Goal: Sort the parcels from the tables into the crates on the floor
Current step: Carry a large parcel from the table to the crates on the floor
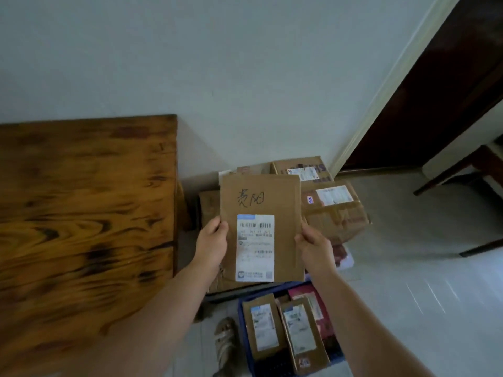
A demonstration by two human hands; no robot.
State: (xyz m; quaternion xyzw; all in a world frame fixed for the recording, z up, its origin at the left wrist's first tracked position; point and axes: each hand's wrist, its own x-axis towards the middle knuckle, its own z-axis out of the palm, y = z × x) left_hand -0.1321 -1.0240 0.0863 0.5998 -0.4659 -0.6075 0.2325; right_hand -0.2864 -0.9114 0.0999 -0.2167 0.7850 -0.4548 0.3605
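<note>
Left hand: the left hand (212,244) grips the left edge of the flat parcel (261,227), thumb on the front face, fingers behind it.
Right hand: the right hand (313,247) grips the right edge the same way, thumb on the front.
Held parcel: a thin brown cardboard mailer, held upright in the air between both hands, above the floor to the right of the table; dark handwritten characters on its upper half, a white shipping label (255,247) with barcodes and a blue top strip on its lower half.
Near crate: a blue crate (246,346) on the floor below the hands, holding two small brown labelled boxes (262,326) and a dark red pack.
Far pile: larger cardboard boxes (334,208) stacked against the wall behind the held parcel.
Table: a wooden table (81,213) at left, dark-grained.
Floor: a sandalled foot (226,341) just left of the crate.
</note>
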